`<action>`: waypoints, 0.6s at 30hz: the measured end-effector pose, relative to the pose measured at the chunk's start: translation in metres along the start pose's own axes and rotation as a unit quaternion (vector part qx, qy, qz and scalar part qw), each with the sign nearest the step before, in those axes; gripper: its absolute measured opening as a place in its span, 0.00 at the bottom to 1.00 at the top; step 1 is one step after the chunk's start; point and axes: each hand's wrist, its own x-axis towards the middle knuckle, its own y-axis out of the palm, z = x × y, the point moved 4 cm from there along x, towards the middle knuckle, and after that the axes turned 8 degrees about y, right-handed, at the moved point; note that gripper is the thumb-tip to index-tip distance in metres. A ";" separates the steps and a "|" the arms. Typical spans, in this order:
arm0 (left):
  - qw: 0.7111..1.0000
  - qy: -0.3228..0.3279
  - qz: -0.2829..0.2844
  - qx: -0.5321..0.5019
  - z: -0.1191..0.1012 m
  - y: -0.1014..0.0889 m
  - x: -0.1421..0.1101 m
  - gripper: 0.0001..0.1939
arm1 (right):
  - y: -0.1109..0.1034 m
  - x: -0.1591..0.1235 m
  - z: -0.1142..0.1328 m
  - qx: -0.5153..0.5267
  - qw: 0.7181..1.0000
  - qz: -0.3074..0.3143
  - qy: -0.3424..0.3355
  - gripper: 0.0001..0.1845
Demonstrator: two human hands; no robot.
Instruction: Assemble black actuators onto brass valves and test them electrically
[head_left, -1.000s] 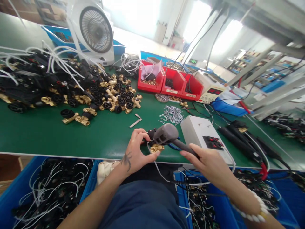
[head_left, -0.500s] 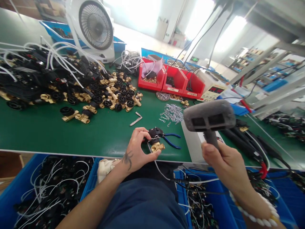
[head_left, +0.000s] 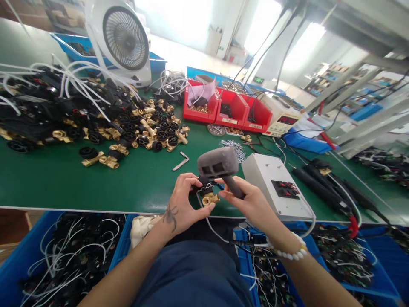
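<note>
Left hand [head_left: 184,201]: thumb and fingers parted, gripping a black-plastic-and-brass fitting [head_left: 209,199] between them;
Right hand [head_left: 251,198]: fingers curled round the handle of a grey block-headed mallet [head_left: 219,161];
Fitting: on the green worktop [head_left: 143,187], near its front edge; mallet contact unclear.

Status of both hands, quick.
Left hand: holding the black-and-brass fitting between thumb and fingers.
Right hand: closed on the handle of the gray mallet.
</note>
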 end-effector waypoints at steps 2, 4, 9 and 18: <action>1.000 0.004 0.005 0.008 0.000 0.000 0.000 0.23 | 0.010 0.010 -0.004 0.023 0.999 0.020 -0.015 0.13; 1.000 0.014 0.009 0.018 -0.001 0.000 -0.001 0.24 | 0.017 0.016 -0.006 0.046 0.998 0.031 -0.025 0.12; 0.999 0.028 0.012 0.029 -0.002 0.000 -0.001 0.23 | 0.019 0.019 -0.004 0.057 0.996 0.038 -0.053 0.07; 1.000 0.010 0.011 0.015 -0.001 -0.001 0.002 0.22 | 0.021 0.019 -0.009 0.055 0.998 0.023 -0.037 0.10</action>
